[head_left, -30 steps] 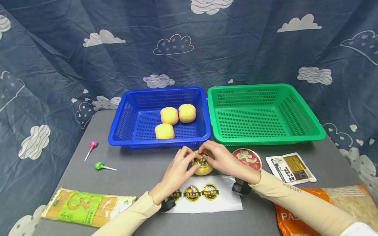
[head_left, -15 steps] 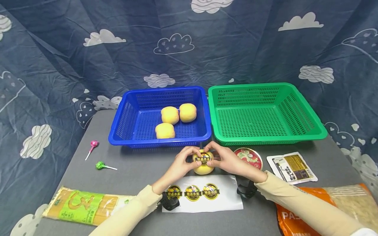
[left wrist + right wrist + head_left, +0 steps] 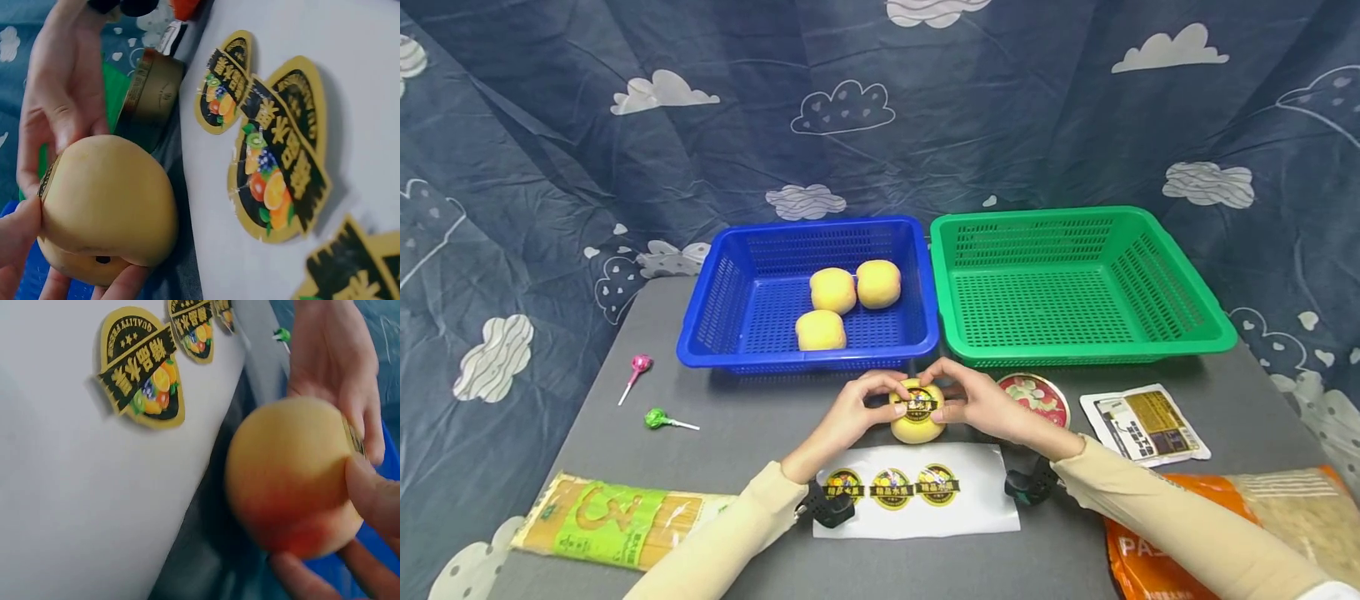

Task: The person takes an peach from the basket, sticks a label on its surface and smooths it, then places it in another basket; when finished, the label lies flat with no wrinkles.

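Note:
A yellow apple point(image 3: 917, 431) with a red blush sits on the grey table between both hands. A round black-and-gold fruit sticker point(image 3: 919, 405) lies on its upper side. My left hand point(image 3: 855, 414) holds the apple's left side, thumb at the sticker's edge; in the left wrist view its fingers reach under the apple point(image 3: 112, 200). From the other side my right hand point(image 3: 981, 404) grips it, its thumb point(image 3: 369, 487) by the sticker and fingers below the fruit. Just in front lies a white backing sheet point(image 3: 925, 522) bearing 3 matching stickers.
Behind stand a blue basket point(image 3: 808, 360) holding 3 yellow apples and a green basket point(image 3: 1090, 350). A red round tin point(image 3: 1037, 398) and a white packet point(image 3: 1144, 425) lie right, beside an orange pasta bag point(image 3: 1172, 533). Two lollipops point(image 3: 656, 418) and a noodle pack point(image 3: 617, 523) lie left.
My fingers have shifted from the apple's top over the sticker toward its sides and edge, so more of the sticker shows. The apple stays in nearly the same place.

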The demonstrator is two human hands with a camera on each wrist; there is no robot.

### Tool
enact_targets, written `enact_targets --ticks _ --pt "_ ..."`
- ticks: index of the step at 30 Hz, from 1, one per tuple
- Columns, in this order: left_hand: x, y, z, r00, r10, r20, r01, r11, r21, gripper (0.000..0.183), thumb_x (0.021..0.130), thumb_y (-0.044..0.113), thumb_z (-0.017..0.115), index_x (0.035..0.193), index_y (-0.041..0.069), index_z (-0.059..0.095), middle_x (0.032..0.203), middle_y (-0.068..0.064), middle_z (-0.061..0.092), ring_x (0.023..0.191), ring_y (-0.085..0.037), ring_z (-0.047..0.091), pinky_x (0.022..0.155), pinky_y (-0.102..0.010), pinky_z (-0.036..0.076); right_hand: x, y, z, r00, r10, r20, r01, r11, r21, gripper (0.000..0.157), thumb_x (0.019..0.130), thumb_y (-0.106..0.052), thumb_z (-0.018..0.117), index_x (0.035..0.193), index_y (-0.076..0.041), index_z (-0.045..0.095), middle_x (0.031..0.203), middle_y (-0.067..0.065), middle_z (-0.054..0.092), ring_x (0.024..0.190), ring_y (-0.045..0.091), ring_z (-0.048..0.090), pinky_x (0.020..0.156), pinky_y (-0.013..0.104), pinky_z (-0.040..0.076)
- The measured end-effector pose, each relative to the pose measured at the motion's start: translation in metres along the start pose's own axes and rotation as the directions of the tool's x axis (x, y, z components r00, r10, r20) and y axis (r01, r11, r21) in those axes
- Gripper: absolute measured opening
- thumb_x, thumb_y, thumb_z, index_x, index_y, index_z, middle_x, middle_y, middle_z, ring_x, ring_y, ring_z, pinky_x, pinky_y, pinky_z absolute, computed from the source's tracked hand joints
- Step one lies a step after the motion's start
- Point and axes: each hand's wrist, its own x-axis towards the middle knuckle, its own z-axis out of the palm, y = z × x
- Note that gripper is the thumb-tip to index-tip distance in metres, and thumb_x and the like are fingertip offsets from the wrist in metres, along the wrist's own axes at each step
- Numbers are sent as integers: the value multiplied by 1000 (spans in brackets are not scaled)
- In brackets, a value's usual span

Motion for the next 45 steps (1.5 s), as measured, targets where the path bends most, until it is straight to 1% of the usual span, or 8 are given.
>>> enact_targets --ticks 4,12,17,24,28,32,37,45 --pt "-1 -5 -3 998 -52 38 56 993 -100 18 83 -3 58 100 -11 59 124 -20 49 115 -31 44 96 -51 30 -2 4 -6 998 45 53 -52 987 150 38 79 4 63 113 2 45 121 21 43 111 40 46 83 39 46" --pt "3 -12 2 995 -100 31 103 982 -158 19 88 3 55 101 -10 60 123 -16 48 113 -23 45 80 -30 47 3 2 -3 998 55 -37 -55 998 2 30 81 -11 66 105 -3 50 114 14 50 107 35 51 85 41 44" --pt "3 -10 4 993 -118 32 122 971 -207 21 88 0 53 104 -12 57 122 -16 46 110 -22 45 80 -31 47 2 3 -6 992 121 -21 -117 986 115 29 83 -8 64 108 -1 51 116 16 50 104 33 52 81 37 46" --pt "2 -10 4 997 70 22 -70 997 -17 23 86 -2 54 107 -9 59 119 -23 48 110 -29 43 90 -49 37 5 4 -6 985 161 -54 -149 973 177 24 84 -6 59 104 3 51 111 18 54 105 33 49 83 34 45" --pt "1 -10 4 988 156 22 -157 984 83 22 85 -3 56 106 -8 61 117 -24 49 111 -32 43 92 -45 36 6 5 -6 983 178 -45 -164 961 225 25 85 -6 59 105 5 50 111 19 53 104 30 49 83 35 45" --pt "3 -17 3 984 179 15 -180 973 147 21 85 0 57 105 -4 63 115 -19 51 110 -29 45 93 -36 35 7 2 -4 975 214 -66 -194 955 223 25 86 -13 60 101 2 50 109 16 54 100 24 52 81 34 46" --pt "9 -36 0 982 179 57 -188 957 223 24 88 13 58 110 11 65 119 -9 51 112 -16 43 95 -38 31 7 0 -3 969 230 -87 -204 950 236 20 87 -11 58 100 3 51 107 16 54 97 21 54 79 35 47" --pt "9 -38 -4 980 155 128 -185 943 275 28 91 20 53 119 22 59 123 -5 45 115 -10 38 94 -40 32 1 3 -7 982 186 -8 -180 959 217 31 84 -5 62 108 5 46 117 20 49 110 32 48 83 35 46"
